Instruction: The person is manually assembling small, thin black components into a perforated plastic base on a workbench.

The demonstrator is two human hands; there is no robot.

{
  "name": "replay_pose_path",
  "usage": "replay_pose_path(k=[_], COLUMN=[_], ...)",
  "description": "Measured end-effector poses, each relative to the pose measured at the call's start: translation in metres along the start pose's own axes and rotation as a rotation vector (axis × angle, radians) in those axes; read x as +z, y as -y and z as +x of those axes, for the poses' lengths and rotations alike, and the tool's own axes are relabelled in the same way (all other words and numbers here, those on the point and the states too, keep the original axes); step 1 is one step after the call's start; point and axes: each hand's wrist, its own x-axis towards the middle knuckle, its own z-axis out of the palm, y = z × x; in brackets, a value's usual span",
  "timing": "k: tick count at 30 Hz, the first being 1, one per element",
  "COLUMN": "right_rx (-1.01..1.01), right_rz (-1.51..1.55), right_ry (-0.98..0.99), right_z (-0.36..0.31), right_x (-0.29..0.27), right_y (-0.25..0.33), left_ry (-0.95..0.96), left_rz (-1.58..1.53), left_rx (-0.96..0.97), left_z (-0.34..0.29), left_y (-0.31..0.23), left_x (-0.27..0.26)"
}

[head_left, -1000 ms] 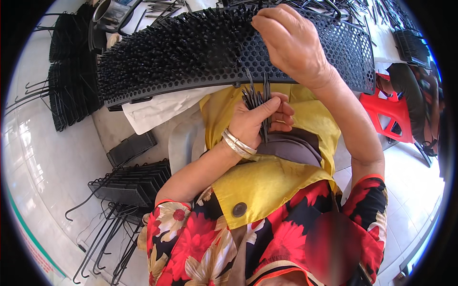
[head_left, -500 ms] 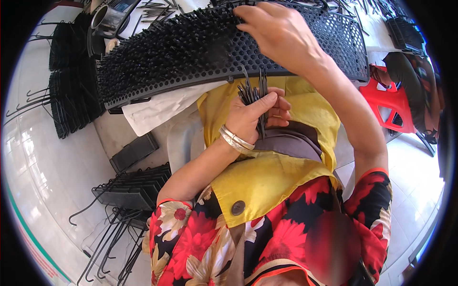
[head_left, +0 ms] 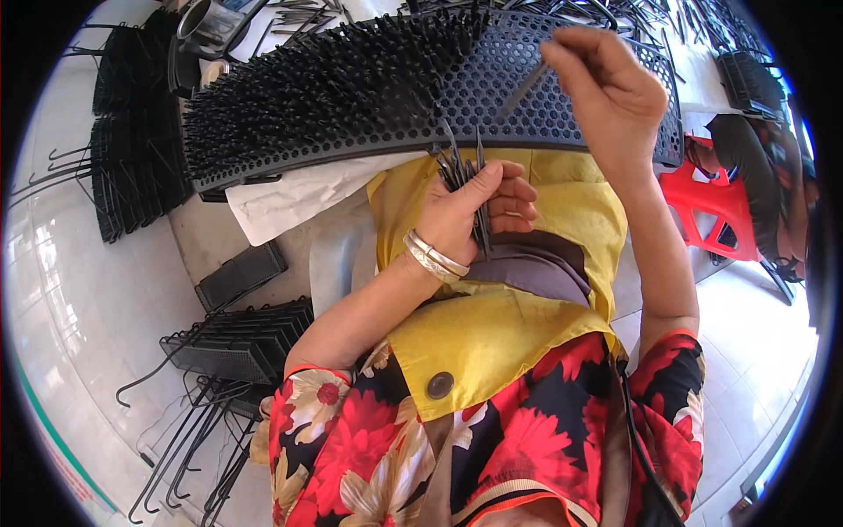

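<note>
Across my lap at the top lies a long black perforated tray (head_left: pixel 474 110). Black pointed sticks (head_left: pixel 307 97) stand densely in the holes of its left part, while its right part shows bare holes. My left hand (head_left: pixel 470 206) is closed around a bunch of thin dark sticks (head_left: pixel 454 169), just in front of the tray's near edge. Above the tray's right part, my right hand (head_left: pixel 619 101) pinches one slim dark stick (head_left: pixel 524 90) between thumb and fingers. This stick slants down leftward toward the holes; whether its tip touches the tray I cannot tell.
Hooked black racks (head_left: pixel 136 167) hang at the left. More hooked black trays (head_left: pixel 233 347) are stacked at lower left. A metal mug (head_left: pixel 209 25) and loose sticks (head_left: pixel 303 16) lie beyond the tray. At right are a red plastic stool (head_left: pixel 716 211) and another person (head_left: pixel 746 167).
My right hand has moved right and slightly down, away from the standing sticks, and now shows a single stick in its pinch. My left hand keeps its bunch in nearly the same place.
</note>
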Motion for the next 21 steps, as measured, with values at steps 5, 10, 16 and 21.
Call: replay_pose_path(k=[5,10,16,21], right_rx=[-0.652,-0.982,-0.990,-0.739], right_rz=[-0.225,-0.404,-0.432,-0.448], right_ry=[-0.266,-0.052,0.080,0.240], right_z=[0.019,0.030,0.027,0.018], right_x=[0.019,0.030,0.042,0.038], right_y=[0.022,0.003,-0.010,-0.011], left_ry=[-0.010,-0.003,0.027,0.032], left_rz=[0.040,0.024,0.038,0.034], left_rx=[-0.018,-0.031,-0.036,-0.042], left_z=[-0.001,0.000,0.000,-0.001], left_y=[0.002,0.001,0.001,0.000], left_x=[0.001,0.001,-0.002,0.001])
